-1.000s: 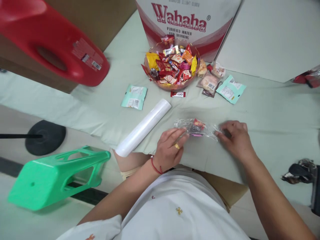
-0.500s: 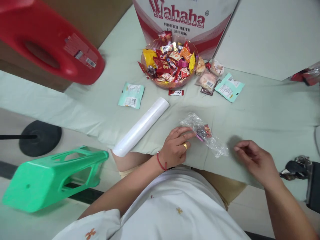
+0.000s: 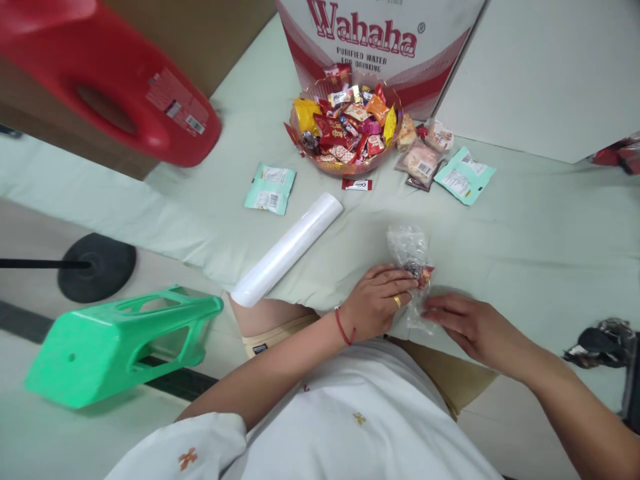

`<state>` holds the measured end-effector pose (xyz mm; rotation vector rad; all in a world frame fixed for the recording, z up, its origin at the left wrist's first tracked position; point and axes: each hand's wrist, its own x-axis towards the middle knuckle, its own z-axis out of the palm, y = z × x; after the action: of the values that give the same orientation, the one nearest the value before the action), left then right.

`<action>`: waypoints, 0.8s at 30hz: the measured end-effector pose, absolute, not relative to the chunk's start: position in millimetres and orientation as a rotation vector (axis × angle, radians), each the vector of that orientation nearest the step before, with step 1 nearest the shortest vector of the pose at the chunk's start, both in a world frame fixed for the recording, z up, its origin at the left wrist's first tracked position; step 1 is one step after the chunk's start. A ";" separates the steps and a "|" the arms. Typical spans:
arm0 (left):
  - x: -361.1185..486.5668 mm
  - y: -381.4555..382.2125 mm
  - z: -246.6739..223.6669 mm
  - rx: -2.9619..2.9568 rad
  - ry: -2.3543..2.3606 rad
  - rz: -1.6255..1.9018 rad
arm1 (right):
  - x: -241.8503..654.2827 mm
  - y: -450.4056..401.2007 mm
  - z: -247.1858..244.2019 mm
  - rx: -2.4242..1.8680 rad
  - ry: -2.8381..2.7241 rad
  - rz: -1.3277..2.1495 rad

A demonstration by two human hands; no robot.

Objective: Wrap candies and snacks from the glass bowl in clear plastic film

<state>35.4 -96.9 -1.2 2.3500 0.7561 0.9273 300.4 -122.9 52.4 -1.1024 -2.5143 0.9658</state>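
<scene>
A crumpled piece of clear plastic wrap (image 3: pixel 407 243) lies near the table's front edge, with small wrapped candies (image 3: pixel 425 275) inside it, one of them red. My left hand (image 3: pixel 383 297) is closed over the left side of this bundle, its fingers partly covering the candies. On the other side, my right hand (image 3: pixel 465 327) reaches in with fingers stretched toward the lower end of the plastic and the thumb apart below. Its fingertips are at the plastic's edge; whether they press on it is hard to see.
Left of the bundle lies a white roll (image 3: pixel 287 250). Behind are a candy-filled bowl (image 3: pixel 345 167), a small red-wrapped bar (image 3: pixel 357 185), mint-green packets (image 3: pixel 270 189) and a Wahaha carton (image 3: pixel 425 73). A red jug (image 3: pixel 165 133) stands left, a green stool (image 3: pixel 75 353) below; keys (image 3: pixel 595 343) lie right.
The plastic bundle has turned more upright and shifted slightly right, with my left hand moving along on it. My right hand has moved left to the plastic's edge.
</scene>
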 end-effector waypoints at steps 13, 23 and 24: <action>52.1 -57.6 19.0 1.608 1.560 0.869 | 252.5 20.2 38.2 -1.901 -1.929 1.103; 72.5 -50.3 16.4 1.573 1.640 0.781 | 258.2 0.9 69.8 -1.411 -2.033 1.181; 71.2 -50.3 15.7 1.597 1.622 0.806 | 261.0 -9.3 71.4 -1.367 -2.070 1.138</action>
<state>71.2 -50.3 15.7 1.5966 1.6220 0.8060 261.0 -9.3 71.4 -1.3671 -2.0704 1.1381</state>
